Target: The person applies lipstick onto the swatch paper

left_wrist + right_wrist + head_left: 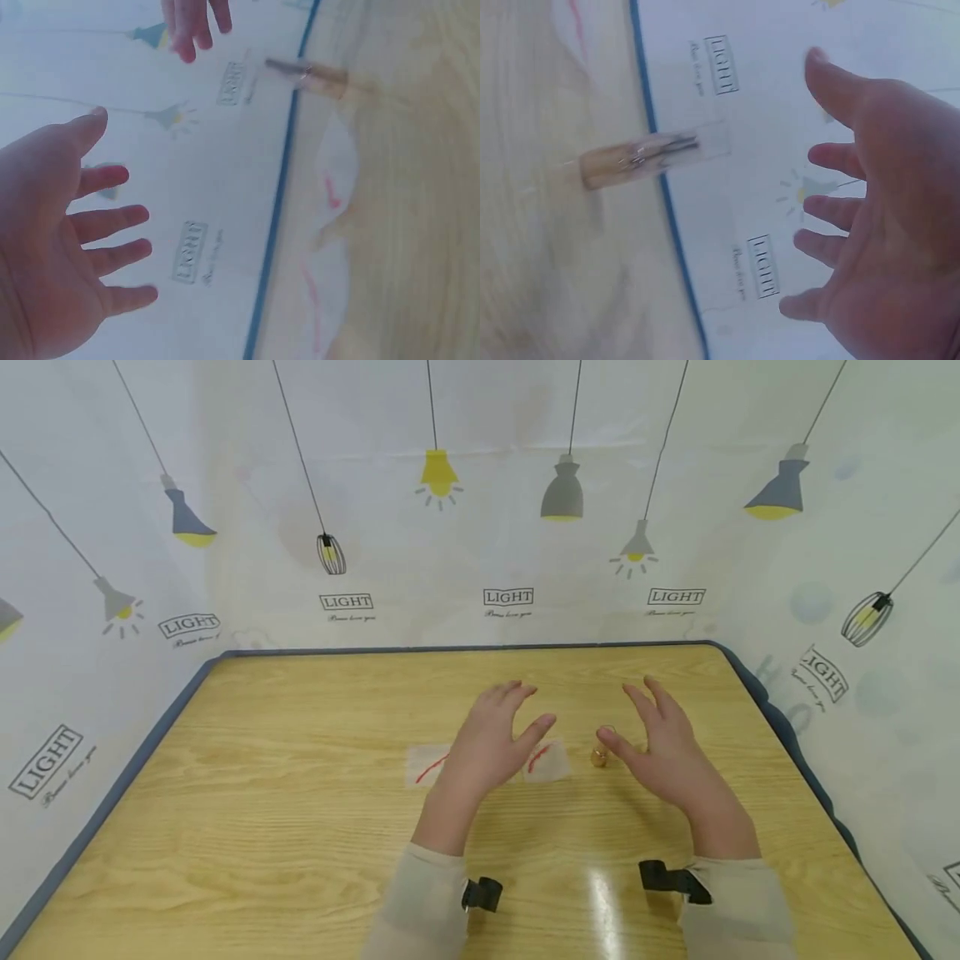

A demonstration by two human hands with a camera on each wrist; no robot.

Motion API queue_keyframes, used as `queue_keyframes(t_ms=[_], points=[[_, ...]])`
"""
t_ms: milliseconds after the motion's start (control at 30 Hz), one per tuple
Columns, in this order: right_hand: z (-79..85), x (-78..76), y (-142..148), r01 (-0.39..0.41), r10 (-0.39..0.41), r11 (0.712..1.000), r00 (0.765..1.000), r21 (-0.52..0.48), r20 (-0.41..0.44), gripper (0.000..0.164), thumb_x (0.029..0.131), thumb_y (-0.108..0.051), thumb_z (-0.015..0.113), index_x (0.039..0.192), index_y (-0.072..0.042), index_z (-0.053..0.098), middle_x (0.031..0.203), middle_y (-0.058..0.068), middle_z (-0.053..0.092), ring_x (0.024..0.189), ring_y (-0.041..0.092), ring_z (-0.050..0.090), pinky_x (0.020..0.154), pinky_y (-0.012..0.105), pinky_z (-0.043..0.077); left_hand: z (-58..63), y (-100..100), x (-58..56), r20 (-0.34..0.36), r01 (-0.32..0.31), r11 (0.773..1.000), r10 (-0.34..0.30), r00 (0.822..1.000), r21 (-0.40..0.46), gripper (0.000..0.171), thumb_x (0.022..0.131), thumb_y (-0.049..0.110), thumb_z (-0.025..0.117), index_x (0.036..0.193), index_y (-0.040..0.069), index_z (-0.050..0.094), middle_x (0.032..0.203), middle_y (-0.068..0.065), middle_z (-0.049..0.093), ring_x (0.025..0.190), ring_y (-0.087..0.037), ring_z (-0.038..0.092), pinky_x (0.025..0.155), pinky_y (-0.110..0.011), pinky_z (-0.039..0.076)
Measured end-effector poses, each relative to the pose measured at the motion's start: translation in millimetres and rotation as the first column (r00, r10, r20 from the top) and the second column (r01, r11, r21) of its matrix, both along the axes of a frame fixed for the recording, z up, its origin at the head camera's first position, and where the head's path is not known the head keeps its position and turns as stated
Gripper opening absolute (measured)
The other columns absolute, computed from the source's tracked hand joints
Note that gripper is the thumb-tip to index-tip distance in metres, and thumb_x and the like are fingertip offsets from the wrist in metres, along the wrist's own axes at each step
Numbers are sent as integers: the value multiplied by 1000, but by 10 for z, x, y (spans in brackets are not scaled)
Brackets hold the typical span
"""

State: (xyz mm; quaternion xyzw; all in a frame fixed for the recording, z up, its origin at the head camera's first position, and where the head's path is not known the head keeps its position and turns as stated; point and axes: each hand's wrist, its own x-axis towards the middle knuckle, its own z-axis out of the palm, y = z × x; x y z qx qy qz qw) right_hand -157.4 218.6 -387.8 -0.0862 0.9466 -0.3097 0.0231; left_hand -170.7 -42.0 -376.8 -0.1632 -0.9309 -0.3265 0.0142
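Both bare hands hover over the wooden table with spread fingers, thumbs toward each other, holding nothing. My left hand (489,743) is above two pale paper pieces and hides part of them in the head view. A red stroke marks the left paper (426,768); another is on the right paper (551,763). My right hand (671,760) is nearest a small upright gold tube (599,756), its thumb overlapping the top in the head view. In the right wrist view the tube (607,166) has a clear upper part with something dark inside, blurred.
The wooden table (262,793) has a dark blue edge along its back and sides. Behind it and at both sides stands a white backdrop (420,560) printed with hanging lamps. A black strap (483,894) shows at the left sleeve, another strap (675,881) at the right.
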Motion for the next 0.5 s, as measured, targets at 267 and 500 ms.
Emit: queue_keyframes(t_ms=[267, 500], points=[[121, 115, -234, -19, 23, 993, 999, 114, -31, 87, 109, -66, 39, 173, -16, 6, 179, 18, -18, 163, 49, -20, 117, 89, -8, 151, -233, 193, -109, -106, 958, 80, 991, -266, 82, 103, 75, 43, 167, 24, 37, 179, -7, 24, 169, -36, 11, 128, -77, 11], [-3, 187, -492, -12, 15, 977, 1000, 214, -13, 87, 107, -73, 36, 173, -23, 10, 180, 14, -12, 162, 54, -18, 114, 91, -9, 93, -274, 313, -107, -118, 936, 87, 990, -333, 92, 99, 84, 37, 171, 27, 26, 181, -4, 13, 169, -37, -1, 125, -82, 7]])
